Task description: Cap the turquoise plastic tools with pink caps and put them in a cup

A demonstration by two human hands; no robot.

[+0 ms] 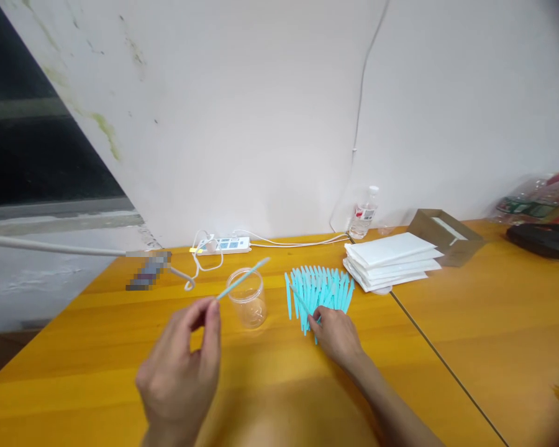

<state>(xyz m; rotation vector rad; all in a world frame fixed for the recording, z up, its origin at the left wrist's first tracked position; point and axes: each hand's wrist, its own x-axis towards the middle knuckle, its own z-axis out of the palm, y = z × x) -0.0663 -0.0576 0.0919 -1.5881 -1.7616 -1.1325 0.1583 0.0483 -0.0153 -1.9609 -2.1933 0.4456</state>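
Between the thumb and forefinger of my left hand (pixel 186 360) is a slim turquoise plastic stick (pixel 240 282) with a pale tip. It slants up to the right, its far end crossing in front of a clear, round plastic jar (pixel 250 307). The jar stands upright without a lid and looks empty. My right hand (pixel 338 332) is closed at the near edge of a spread pile of similar turquoise sticks (pixel 323 287). Its fingertips pinch one stick (pixel 300 301), which tilts up to the left over the others.
White padded envelopes (pixel 391 257) lie stacked right of the pile, before an open cardboard box (pixel 445 236). Along the wall are a water bottle (pixel 364 214) and a power strip (pixel 226 245) with white cables. A black case (pixel 545 240) rests far right. A pixelated object (pixel 148 272) lies left.
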